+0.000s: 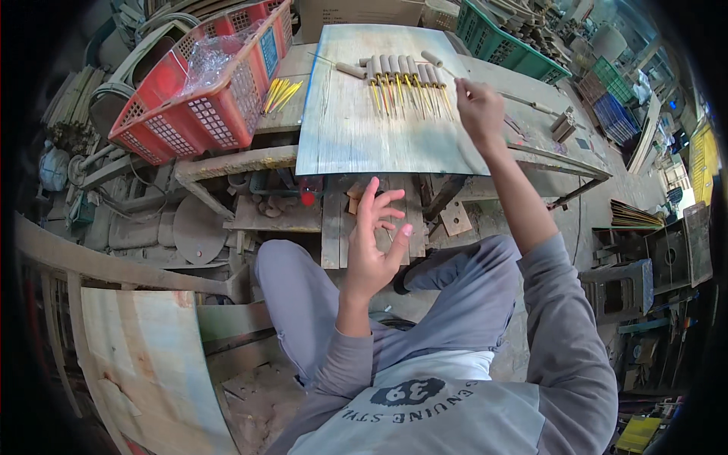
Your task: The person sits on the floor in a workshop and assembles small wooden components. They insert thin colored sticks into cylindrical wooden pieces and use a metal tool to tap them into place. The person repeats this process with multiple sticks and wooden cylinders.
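Note:
My left hand [375, 246] is raised above my lap, its fingers spread and nothing in them. Over the right side of a pale board [334, 136], my right hand [481, 112] has its fingers curled together in a pinch. What it grips, if anything, is too small to make out; a thin light line runs close to its fingertips. Beside it on the board lies a row of short wooden cylinders [393, 65], with thin yellow and reddish sticks [398, 95] pointing toward me. One loose cylinder [431, 58] lies near the right hand, another [350, 70] at the row's left end.
A red plastic crate [189, 121] with clear wrap stands left of the board. Next to it lies a bunch of yellow sticks [282, 96]. Behind are a cardboard box [360, 15] and a green crate [493, 42]. A small metal block [563, 127] sits on the bench at right.

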Demonstrator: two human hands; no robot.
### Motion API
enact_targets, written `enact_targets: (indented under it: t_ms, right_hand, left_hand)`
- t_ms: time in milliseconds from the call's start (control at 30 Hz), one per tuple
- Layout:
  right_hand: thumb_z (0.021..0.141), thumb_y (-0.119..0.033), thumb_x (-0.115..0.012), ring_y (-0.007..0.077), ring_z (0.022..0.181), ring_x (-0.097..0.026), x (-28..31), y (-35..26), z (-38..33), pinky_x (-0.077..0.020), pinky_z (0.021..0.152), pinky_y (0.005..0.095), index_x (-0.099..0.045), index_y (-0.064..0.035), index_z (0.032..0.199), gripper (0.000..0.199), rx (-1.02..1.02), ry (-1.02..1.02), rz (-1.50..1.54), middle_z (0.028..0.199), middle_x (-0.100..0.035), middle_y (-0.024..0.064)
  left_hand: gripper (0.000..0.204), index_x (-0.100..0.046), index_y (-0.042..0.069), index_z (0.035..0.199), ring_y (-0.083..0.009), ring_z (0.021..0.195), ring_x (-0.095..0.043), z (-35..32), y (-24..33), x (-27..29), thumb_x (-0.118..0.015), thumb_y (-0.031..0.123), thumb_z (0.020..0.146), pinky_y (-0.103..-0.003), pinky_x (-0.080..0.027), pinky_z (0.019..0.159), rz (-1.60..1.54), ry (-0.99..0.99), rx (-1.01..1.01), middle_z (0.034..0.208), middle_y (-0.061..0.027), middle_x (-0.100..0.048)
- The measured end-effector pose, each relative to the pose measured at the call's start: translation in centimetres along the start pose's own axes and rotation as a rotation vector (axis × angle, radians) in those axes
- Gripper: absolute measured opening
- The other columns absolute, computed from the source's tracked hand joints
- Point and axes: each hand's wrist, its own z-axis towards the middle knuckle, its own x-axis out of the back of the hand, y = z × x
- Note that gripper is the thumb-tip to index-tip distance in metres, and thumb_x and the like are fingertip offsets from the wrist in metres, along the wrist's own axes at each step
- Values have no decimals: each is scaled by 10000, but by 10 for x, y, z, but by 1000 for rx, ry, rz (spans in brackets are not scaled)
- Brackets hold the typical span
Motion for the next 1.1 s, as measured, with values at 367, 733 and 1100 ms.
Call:
enact_targets:
  t_ms: [367,733,1100]
  right_hand:
    - [815,-382,-669,253,730,-645,-11,3,-14,-499,694,346,-667,-6,962,404,-39,-430,49,831,-676,146]
    - [804,-303,-683,270,728,-665,50,114,11,-512,675,337,-664,-1,916,322,-417,-266,-22,792,-679,158]
    - [852,-49,-439,359,1078,-567,10,247,68,-463,893,463,-453,-46,1278,426,-471,-657,-590,1175,-574,225]
  left_hand:
    - [613,-297,22,1389,-160,900,-585,1,-4,8,-592,49,851,-279,-460,786,-28,9,34,1171,-148,-564]
    - [558,-346,18,1357,-162,899,-594,3,-6,5,-578,39,850,-282,-457,802,-66,-3,70,1114,-128,-600]
    - [396,-408,-55,1259,-164,753,-594,-3,-4,-2,-512,39,888,-278,-487,718,-130,116,-61,873,-150,-636]
